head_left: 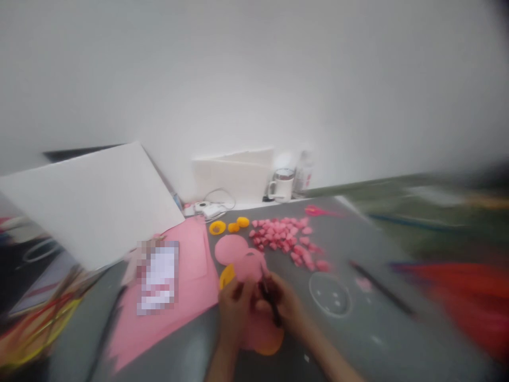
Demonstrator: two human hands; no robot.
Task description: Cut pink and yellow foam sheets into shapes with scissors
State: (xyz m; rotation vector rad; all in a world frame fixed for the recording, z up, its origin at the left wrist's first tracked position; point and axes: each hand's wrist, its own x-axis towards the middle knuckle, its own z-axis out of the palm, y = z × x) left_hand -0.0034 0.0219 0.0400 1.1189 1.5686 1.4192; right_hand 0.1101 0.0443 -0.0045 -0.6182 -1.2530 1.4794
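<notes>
At the near middle of the table, my left hand (pixel 236 300) is closed on a pink paper piece (pixel 250 263) with a rounded edge. Close beside it, my right hand (pixel 284 300) grips a dark tool (pixel 272 305) that looks like black scissors, set against the paper; blur hides its blades. Behind the hands lies a pink paper circle (pixel 231 249). A yellow round piece (pixel 227 276) shows by my left hand, and more pink and yellow rounds (pixel 270 345) lie below my hands. Beyond, many small folded pink pieces (pixel 278 233) sit in a pile.
Pink sheets (pixel 191 286) with a pixelated item (pixel 159 278) lie left, near a white board (pixel 95 207). A mug (pixel 283 185) and bottle (pixel 304 172) stand at the back. Right are a clear ring (pixel 330 294), dark pen-like stick (pixel 382 289) and red material (pixel 469 302).
</notes>
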